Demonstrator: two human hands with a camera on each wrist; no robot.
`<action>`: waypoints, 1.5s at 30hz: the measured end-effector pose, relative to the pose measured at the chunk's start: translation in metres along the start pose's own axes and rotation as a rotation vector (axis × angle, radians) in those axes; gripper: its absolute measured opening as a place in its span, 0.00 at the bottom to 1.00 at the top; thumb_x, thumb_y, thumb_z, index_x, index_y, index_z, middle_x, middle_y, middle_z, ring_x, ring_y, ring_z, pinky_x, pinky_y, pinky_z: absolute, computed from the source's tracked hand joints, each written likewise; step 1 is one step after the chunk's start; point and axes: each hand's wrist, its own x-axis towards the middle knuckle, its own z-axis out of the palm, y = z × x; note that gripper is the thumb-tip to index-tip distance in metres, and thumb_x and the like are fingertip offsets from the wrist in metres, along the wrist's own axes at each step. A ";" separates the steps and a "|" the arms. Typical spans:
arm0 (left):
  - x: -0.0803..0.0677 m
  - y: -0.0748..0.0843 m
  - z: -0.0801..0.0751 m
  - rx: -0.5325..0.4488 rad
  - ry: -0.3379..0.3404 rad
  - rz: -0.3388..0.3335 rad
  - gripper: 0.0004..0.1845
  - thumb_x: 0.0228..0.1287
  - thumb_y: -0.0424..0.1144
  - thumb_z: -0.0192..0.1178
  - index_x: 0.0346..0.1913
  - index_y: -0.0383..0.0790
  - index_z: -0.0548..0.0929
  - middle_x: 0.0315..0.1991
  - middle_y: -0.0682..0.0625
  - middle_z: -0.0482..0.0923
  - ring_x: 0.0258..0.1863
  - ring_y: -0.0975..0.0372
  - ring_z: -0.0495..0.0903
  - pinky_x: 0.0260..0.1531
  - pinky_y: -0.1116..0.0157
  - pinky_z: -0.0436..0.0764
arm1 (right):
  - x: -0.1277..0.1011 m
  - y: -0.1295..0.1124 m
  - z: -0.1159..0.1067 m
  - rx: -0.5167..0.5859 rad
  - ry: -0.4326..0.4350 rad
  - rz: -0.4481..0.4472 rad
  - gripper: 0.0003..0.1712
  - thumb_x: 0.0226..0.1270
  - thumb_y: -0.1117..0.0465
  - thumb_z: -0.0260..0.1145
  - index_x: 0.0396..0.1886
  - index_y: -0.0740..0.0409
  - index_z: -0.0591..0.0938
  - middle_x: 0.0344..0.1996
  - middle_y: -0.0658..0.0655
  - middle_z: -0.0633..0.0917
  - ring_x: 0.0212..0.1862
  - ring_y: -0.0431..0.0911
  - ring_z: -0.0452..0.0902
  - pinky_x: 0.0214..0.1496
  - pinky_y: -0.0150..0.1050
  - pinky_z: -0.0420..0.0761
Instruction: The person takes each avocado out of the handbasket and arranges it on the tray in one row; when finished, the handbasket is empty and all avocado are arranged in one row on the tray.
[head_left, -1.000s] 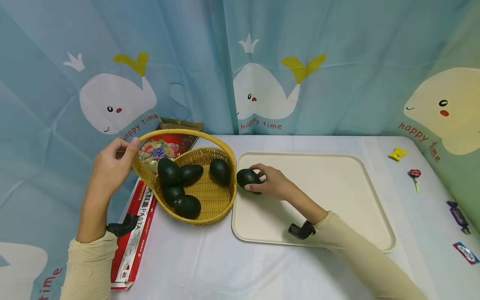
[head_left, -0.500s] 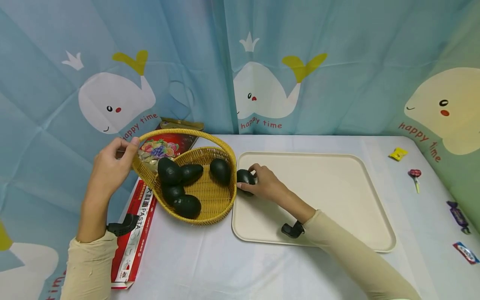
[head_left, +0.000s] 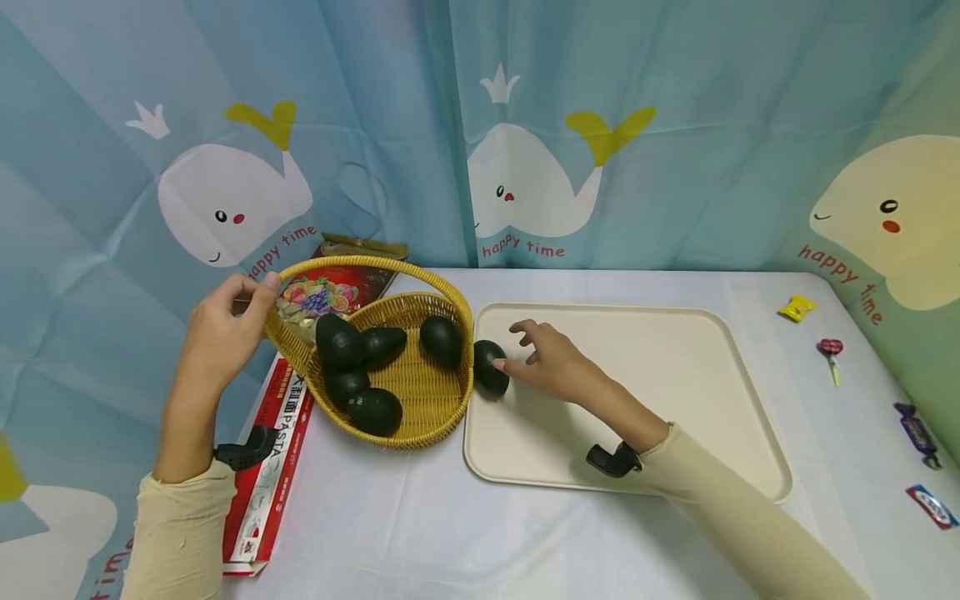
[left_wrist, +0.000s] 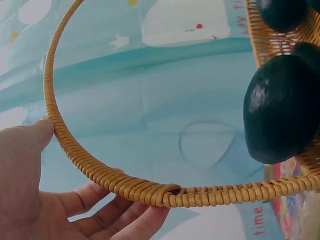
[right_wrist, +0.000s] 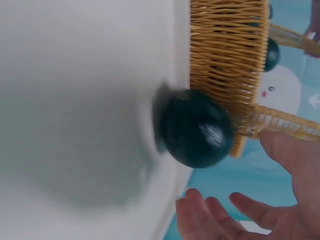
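My left hand (head_left: 227, 332) holds the handle (left_wrist: 112, 182) of a yellow woven basket (head_left: 422, 398); in the left wrist view its thumb and fingers lie along the handle's wrapped curve. Several dark green avocados (head_left: 375, 413) lie inside the basket, mostly bunched on its left side. One more avocado (right_wrist: 192, 130) sits at the left edge of a cream tray (head_left: 637, 392), right up against the basket's side. My right hand (head_left: 557, 363) is just right of it, fingers spread and holding nothing. In the right wrist view a gap shows between those fingers and the avocado.
Behind the basket stands a red packet (head_left: 360, 287) with fruit printed on it. A red and white pasta box (head_left: 270, 479) lies under the left forearm. Along the right side are a yellow candy (head_left: 797, 308), a lollipop (head_left: 829, 348) and two wrapped sweets (head_left: 917, 433).
My right hand pushed the avocado slightly left against the basket and turned it, then let go and drew back to the right. The left hand and basket stay put.
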 end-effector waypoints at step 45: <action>0.003 -0.002 -0.001 -0.029 -0.020 -0.005 0.31 0.83 0.61 0.46 0.55 0.32 0.78 0.57 0.31 0.80 0.60 0.38 0.76 0.55 0.39 0.73 | 0.067 -0.128 0.076 -0.213 -0.523 -0.256 0.38 0.70 0.52 0.76 0.76 0.54 0.73 0.65 0.59 0.81 0.66 0.49 0.77 0.66 0.43 0.78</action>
